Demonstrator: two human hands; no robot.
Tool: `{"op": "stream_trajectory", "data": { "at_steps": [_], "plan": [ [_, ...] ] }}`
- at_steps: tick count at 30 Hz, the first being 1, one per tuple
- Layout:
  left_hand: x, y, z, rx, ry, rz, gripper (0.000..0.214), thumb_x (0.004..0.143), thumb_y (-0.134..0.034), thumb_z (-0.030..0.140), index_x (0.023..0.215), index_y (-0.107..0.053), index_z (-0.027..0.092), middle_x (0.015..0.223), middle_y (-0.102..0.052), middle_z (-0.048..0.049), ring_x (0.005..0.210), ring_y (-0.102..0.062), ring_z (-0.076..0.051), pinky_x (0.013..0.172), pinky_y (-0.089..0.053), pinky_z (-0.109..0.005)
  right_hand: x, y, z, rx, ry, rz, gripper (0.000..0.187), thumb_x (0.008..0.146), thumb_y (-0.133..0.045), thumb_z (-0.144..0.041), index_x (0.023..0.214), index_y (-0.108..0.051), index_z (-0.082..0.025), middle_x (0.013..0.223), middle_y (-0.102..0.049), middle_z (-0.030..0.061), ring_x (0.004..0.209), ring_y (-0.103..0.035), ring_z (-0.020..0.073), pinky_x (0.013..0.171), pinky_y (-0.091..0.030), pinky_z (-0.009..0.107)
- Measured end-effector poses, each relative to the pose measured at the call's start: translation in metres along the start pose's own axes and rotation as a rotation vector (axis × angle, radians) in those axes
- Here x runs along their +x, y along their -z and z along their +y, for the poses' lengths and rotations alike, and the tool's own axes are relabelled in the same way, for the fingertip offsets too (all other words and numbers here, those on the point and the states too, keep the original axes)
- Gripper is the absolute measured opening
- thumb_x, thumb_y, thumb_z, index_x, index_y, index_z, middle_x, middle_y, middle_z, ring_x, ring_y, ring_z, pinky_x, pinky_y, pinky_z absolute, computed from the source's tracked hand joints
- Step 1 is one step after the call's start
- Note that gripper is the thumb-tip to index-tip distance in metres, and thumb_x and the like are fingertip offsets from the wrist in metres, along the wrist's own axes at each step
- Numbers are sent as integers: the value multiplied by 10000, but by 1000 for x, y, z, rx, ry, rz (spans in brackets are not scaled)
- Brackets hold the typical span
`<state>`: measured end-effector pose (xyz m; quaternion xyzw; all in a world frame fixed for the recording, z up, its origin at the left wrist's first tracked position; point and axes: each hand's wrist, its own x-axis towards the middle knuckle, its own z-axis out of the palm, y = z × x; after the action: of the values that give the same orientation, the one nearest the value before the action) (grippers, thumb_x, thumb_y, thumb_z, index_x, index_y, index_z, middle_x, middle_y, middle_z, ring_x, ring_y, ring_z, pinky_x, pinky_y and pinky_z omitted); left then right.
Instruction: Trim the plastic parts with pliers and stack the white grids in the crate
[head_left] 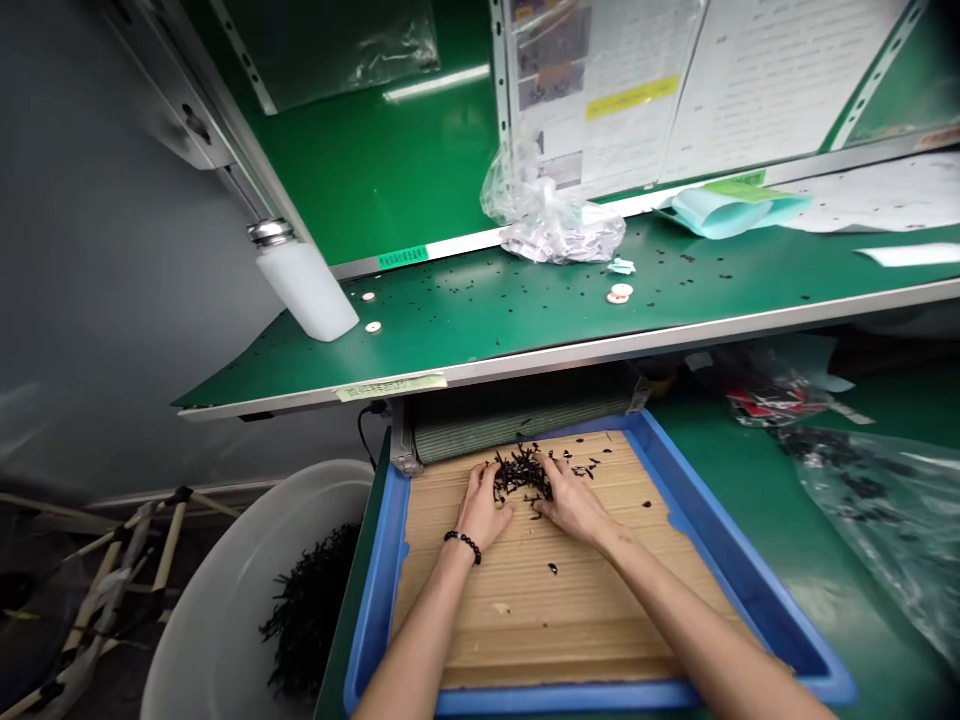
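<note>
Tray (716, 555), blue, 1: lined with cardboard sheet (600, 620); holds 1 loose pile of small black pieces (519, 472) near its far end, with stray pieces (647, 504) around. Left hand (481, 512), wearing 1 beaded bracelet (463, 545), and right hand (576, 505) flank the pile, fingertips touching it; on each, thumb stands apart from curved fingers. Whether any piece is pinched cannot be told. Bin (202, 600), whitish, 1, beside the tray on the left: contains black heap (319, 610). Bottle (307, 290), white, metal-topped, 1, on green shelf (450, 325): contents hidden. Bag (562, 238), clear plastic, 1, same shelf: pale contents. Larger clear bag (892, 530), 1, right of tray: dark bits (836, 465). Writing: green label (403, 258) on the shelf's back edge and pale strip (390, 388) on its front edge, characters too small to read; posted sheets (780, 80), blurred, 1 yellow band (632, 97).
</note>
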<state>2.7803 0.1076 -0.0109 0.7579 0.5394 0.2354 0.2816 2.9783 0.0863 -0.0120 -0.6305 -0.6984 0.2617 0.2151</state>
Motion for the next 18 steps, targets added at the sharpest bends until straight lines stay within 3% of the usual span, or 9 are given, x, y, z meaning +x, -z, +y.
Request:
{"op": "stream_trajectory", "data": {
  "at_steps": [4,8,10,13,16,18],
  "plan": [
    [-6,3,-2,-74,-44,-8,512,761,-517,58,1258,-502,181,1310,-480,-110,1128,-553,-203,1030,-447,-357,-8,-7,-19,-34,-24,7,570,827,-553,-175,1370,-382,-193,1264,-529,118,1120,-535,246,937,-420,337],
    [-42,31,9,-127,-92,37,462,820,-498,111,1272,-507,206,1319,-488,-97,908,-623,-158,862,-558,-316,-43,-7,-50,44,50,107,474,877,-485,-208,1342,-402,-257,1257,-533,74,1009,-590,232,856,-483,344],
    [-69,58,15,-86,-107,113,439,857,-500,169,1291,-503,229,1336,-488,-86,942,-627,-168,870,-562,-321,-60,-10,-78,90,111,145,458,903,-470,-232,1353,-386,-267,1245,-530,80,1006,-588,238,855,-496,369],
    [-113,111,10,-8,-88,298,400,889,-513,268,1289,-514,252,1344,-497,-74,969,-634,-176,873,-571,-330,-67,-24,-141,166,251,149,463,914,-474,-189,1360,-369,-252,1224,-520,106,998,-580,239,848,-514,388],
    [-154,168,-21,60,40,533,428,849,-570,380,1249,-545,233,1313,-530,-86,931,-651,-189,825,-589,-332,-54,-46,-216,135,385,34,518,896,-546,-178,1373,-355,-245,1170,-532,105,980,-579,247,847,-522,407],
    [-179,202,-55,82,228,619,564,798,-584,493,1277,-517,203,1263,-570,-113,915,-666,-221,779,-600,-340,-42,-61,-258,77,555,-81,609,892,-599,-278,1418,-296,-237,1171,-526,116,961,-580,259,799,-542,402]
  ]
}}
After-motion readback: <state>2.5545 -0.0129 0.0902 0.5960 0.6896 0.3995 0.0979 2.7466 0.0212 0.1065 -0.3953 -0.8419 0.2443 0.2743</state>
